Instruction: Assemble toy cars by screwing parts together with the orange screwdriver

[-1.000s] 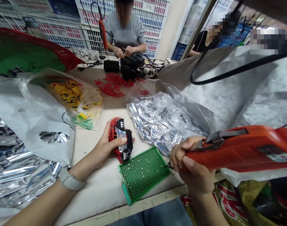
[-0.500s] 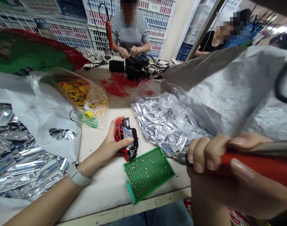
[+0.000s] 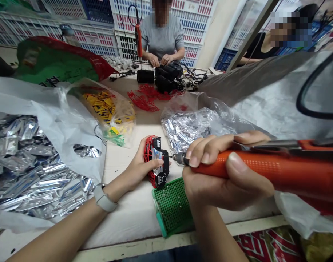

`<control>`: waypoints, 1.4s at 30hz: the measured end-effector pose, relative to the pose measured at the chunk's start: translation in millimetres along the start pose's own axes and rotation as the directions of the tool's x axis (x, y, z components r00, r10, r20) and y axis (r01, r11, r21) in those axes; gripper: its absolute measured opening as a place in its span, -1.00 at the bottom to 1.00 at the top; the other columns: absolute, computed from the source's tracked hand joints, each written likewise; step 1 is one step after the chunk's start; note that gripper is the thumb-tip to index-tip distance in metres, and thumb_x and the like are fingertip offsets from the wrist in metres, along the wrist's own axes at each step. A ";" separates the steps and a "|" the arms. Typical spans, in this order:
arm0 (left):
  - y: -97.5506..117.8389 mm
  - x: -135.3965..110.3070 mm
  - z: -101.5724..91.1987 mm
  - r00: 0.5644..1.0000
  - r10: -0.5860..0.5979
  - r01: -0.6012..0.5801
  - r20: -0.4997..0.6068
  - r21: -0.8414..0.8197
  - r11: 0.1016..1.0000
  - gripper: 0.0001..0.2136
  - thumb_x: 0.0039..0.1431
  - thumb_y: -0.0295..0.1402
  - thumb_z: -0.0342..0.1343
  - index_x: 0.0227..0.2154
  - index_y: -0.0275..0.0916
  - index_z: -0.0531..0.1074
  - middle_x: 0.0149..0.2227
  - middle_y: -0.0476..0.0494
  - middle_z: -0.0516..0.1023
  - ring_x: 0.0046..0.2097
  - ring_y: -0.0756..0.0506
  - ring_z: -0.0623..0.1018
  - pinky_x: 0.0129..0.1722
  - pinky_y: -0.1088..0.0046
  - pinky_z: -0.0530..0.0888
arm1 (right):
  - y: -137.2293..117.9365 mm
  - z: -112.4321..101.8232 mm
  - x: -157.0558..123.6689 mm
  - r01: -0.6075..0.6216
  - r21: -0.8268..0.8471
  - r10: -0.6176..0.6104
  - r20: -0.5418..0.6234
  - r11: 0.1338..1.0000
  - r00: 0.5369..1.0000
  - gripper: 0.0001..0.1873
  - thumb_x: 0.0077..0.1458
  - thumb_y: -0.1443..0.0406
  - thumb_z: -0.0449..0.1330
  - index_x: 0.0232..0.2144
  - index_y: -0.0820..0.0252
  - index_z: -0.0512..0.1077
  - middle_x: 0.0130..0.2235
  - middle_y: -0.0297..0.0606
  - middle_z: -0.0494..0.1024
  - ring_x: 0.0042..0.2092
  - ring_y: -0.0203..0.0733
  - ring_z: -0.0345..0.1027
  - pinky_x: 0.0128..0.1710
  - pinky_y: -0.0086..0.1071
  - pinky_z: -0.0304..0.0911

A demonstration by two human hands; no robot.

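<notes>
My left hand [image 3: 140, 165] grips a red and black toy car body [image 3: 156, 162], held on its side just above the white table [image 3: 122, 214]; a pale watch sits on that wrist. My right hand [image 3: 223, 180] is wrapped around an orange electric screwdriver [image 3: 267, 171] lying level. Its metal bit points left and touches the side of the car body. A green screw tray [image 3: 170, 207] lies right below both hands, partly hidden by my right wrist.
A clear bag of silver foil packets [image 3: 190, 125] lies behind my hands, more foil packets [image 3: 27, 171] at left, and a bag of yellow parts [image 3: 106, 107]. Across the table a person in grey [image 3: 162, 40] handles black parts beside red frames [image 3: 144, 98]. Another person [image 3: 264, 43] sits at the right.
My right hand has brought the screwdriver from over the green tray up and left until its bit meets the car body. My left hand has kept hold of the body.
</notes>
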State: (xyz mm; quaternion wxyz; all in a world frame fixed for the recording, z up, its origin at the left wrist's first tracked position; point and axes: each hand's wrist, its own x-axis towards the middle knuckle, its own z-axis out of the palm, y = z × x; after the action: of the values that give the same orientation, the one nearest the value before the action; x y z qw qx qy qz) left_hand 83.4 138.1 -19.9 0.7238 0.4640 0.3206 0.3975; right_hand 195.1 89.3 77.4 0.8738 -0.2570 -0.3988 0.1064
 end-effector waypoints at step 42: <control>2.6 -0.6 5.7 0.993 0.115 -0.115 0.010 0.081 0.990 -0.25 -0.08 -0.23 0.43 0.15 -0.08 0.17 -0.03 -0.10 0.44 -0.05 -0.14 0.45 0.01 0.30 0.41 | 16.1 5.0 -3.3 -0.123 0.033 0.124 -0.012 0.992 0.992 -0.81 -0.15 0.35 0.05 -0.38 0.04 0.20 -0.67 -0.57 0.17 -0.71 -0.37 0.03 -0.69 -0.41 0.01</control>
State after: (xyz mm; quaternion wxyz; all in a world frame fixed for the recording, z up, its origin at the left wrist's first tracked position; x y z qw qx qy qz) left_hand 87.1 135.8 -15.4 0.6811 0.5118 0.3073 0.4240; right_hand 189.4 103.4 69.5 0.8724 -0.2676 -0.3743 0.1649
